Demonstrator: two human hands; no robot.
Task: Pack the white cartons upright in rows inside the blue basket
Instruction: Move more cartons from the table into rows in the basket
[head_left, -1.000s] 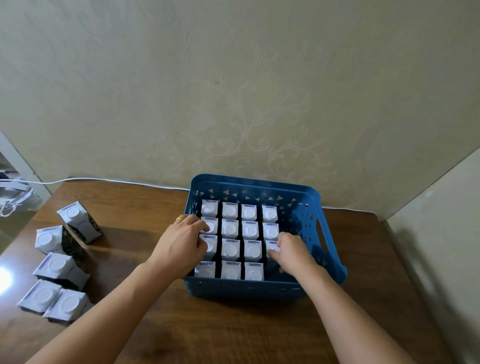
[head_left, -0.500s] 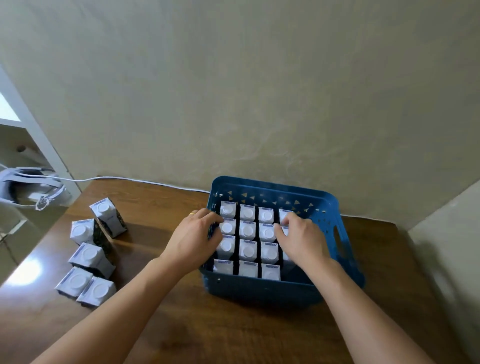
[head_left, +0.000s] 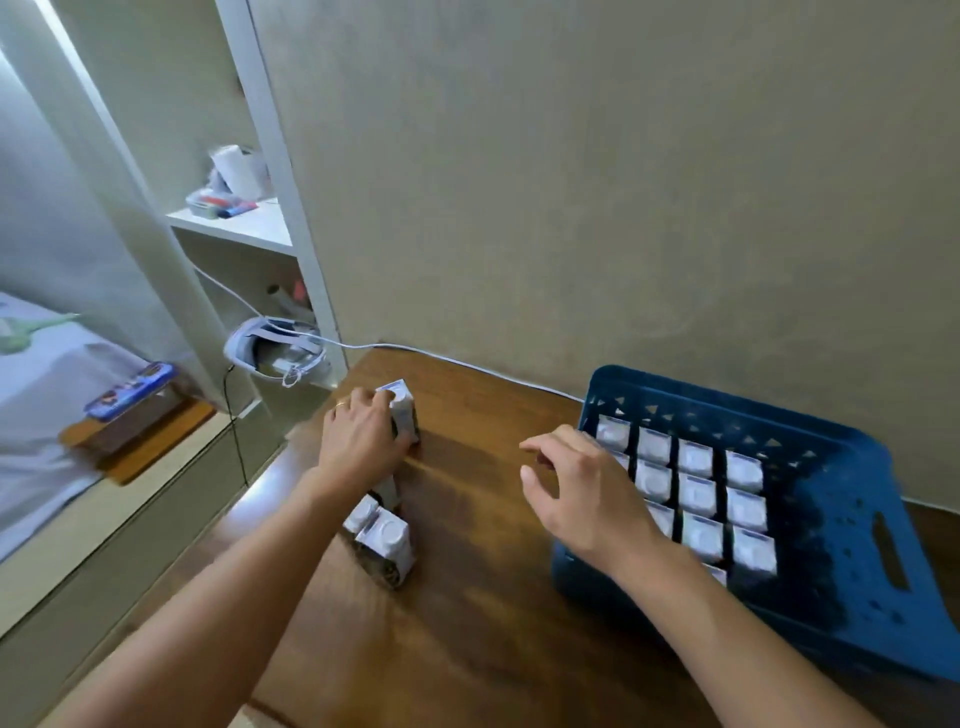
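Left hand seemingly grips carton; right hand overlaps basket.

1 blue basket, 2 hands, over 12 white cartons.

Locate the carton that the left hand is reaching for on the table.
In the head view, the carton stands left of the blue basket, under the left hand, farthest of the loose cartons.

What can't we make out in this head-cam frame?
- Cartons under the left hand: it covers them, count unclear.
- Near-left slots of the blue basket: right hand hides them.
- Carton print: motion blur.
- Basket's near-right corner: cut off by the frame edge.
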